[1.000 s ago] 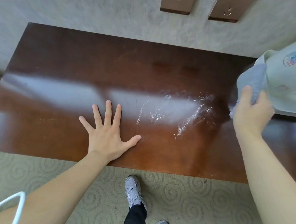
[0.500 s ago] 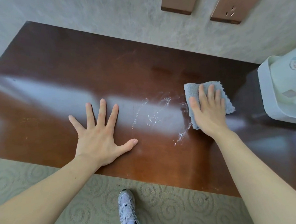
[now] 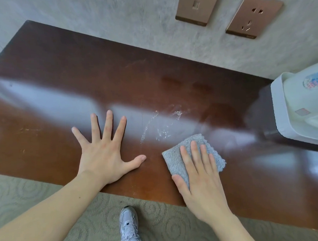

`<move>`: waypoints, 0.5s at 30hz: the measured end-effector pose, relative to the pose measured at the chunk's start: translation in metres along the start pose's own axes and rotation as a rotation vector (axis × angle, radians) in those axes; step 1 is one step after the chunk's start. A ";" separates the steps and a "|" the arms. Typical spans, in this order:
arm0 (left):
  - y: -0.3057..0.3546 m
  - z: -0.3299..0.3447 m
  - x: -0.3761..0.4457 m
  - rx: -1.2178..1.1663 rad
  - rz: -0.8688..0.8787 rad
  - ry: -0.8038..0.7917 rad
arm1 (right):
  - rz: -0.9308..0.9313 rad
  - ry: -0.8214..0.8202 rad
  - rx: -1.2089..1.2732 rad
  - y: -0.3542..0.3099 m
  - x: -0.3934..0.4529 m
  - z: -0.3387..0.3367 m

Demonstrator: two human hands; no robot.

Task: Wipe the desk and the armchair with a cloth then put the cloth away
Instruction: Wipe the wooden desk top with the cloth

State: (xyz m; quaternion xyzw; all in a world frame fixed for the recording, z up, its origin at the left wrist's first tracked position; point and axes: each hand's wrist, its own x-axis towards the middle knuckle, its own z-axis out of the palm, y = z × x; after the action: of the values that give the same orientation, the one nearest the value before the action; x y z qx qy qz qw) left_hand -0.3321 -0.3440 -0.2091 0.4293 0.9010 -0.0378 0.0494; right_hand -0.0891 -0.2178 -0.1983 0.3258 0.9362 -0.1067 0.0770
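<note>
View: looking down from the person's head at a desk set against a wall, both bare forearms reaching fwd.
Desk (image 3: pixel 63 73): dark red-brown glossy wood top, w/ a pale band of reflected light across the middle; faint scratches toward the left edge.
Cloth (image 3: pixel 176 157): small grey-blue terry square, folded, lying flat on the desk near the front edge, right of centre.
Right hand (image 3: pixel 203 180): palm down on top of the cloth, fingers straight and close together, pressing it to the wood. Cloth sticks out past the fingertips and on both sides; thumb lies along its near-left edge. Not pinching, just flat pressure.
Left hand (image 3: pixel 106 156): flat on bare wood, fingers spread wide, thumb pointing toward the cloth. Holds nothing.
Cloth vs hands: under the right hand; just beside the left thumb tip but not touching it, a narrow strip of bare desk between.
White smears (image 3: pixel 160 127): thin powdery or wet streaks on the wood, just beyond the cloth and betw. the two hands, further from the person.
White appliance (image 3: pixel 301 109): plastic body w/ a round blue-red sticker, standing on the desk's right end, well apart from the cloth.
Wall plates (image 3: pixel 254 16): two bronze-coloured plates on the grey textured wall behind the desk; the right one is a socket, the left has one small square opening.
Floor: beige carpet (image 3: pixel 38 191) w/ swirl pattern; one white sneaker (image 3: pixel 128 227) below the desk's front edge.
</note>
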 end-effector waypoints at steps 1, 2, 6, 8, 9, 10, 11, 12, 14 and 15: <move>0.000 0.000 0.000 -0.005 0.001 -0.001 | 0.004 0.003 -0.013 0.002 0.009 -0.002; 0.000 -0.001 0.001 -0.010 0.003 -0.002 | 0.008 0.009 -0.019 0.003 0.021 -0.004; -0.001 0.000 0.000 -0.025 0.007 -0.001 | 0.049 0.035 -0.026 0.010 0.090 -0.017; -0.001 0.000 0.000 -0.032 0.010 0.002 | 0.064 0.051 -0.028 0.012 0.127 -0.026; -0.001 0.001 0.000 -0.033 0.010 0.004 | 0.067 0.056 -0.025 0.013 0.146 -0.031; -0.001 0.001 0.000 -0.035 0.011 0.006 | 0.071 0.057 -0.025 0.014 0.164 -0.035; -0.001 0.001 0.000 -0.036 0.012 0.006 | 0.077 0.056 -0.028 0.014 0.180 -0.038; -0.001 0.000 0.000 -0.037 0.010 0.005 | 0.084 0.053 -0.027 0.014 0.195 -0.040; -0.001 -0.001 0.000 -0.037 0.007 0.003 | 0.098 0.053 -0.007 0.010 0.218 -0.044; -0.001 -0.001 0.000 -0.035 0.006 0.001 | 0.101 0.053 0.006 0.007 0.226 -0.046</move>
State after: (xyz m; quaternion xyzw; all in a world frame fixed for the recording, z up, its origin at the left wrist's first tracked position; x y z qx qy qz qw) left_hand -0.3328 -0.3443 -0.2081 0.4312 0.9002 -0.0215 0.0567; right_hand -0.2634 -0.0663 -0.2033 0.3755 0.9201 -0.0965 0.0563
